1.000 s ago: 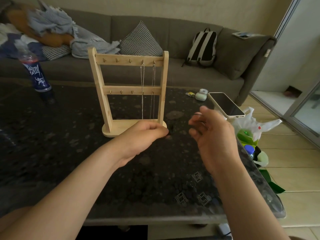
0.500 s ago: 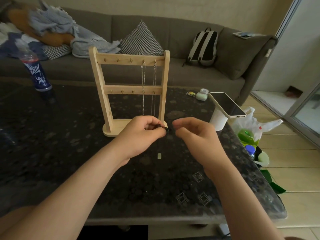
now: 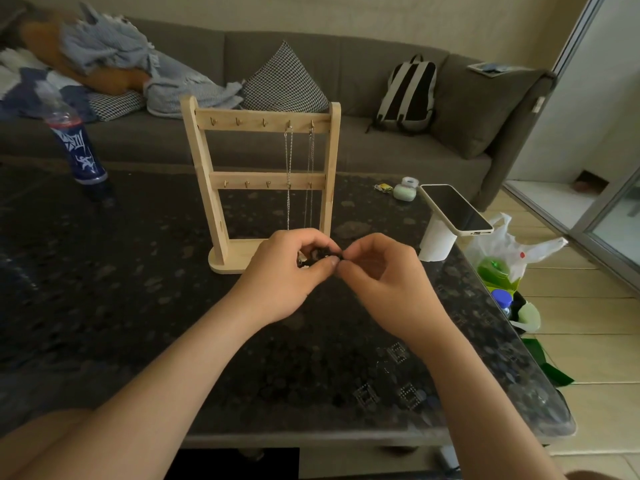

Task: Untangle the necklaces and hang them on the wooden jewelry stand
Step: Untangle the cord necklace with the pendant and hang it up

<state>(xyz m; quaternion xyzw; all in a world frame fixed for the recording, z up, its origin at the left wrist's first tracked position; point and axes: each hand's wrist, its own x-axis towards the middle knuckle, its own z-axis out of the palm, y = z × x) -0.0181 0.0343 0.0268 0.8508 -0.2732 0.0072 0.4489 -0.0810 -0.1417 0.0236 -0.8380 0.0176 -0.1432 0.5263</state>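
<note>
- Head view: a small dark tangle [image 3: 319,255], probably a necklace, is held between both hands just above the table [image 3: 138,271], in front of the base of the stand [image 3: 202,161].
- Two chains [image 3: 288,168] already hang from the top bar.
- Risk, I judge: pulling hard can tighten the knot or break the chain; a weak pinch can drop it.
- The left hand [image 3: 284,275] pinches the tangle with curled fingers; the right hand [image 3: 388,278] pinches its other side.

A dark speckled table [image 3: 104,306] carries a blue bottle [image 3: 74,147] at far left, a small green case [image 3: 405,190], and a phone [image 3: 453,209] lying on a white roll [image 3: 434,242]. Behind is a grey sofa [image 3: 381,157] with a backpack [image 3: 407,93], a checked cushion [image 3: 285,81] and heaped clothes [image 3: 114,53]. A plastic bag [image 3: 509,244] sits on the floor at right.
</note>
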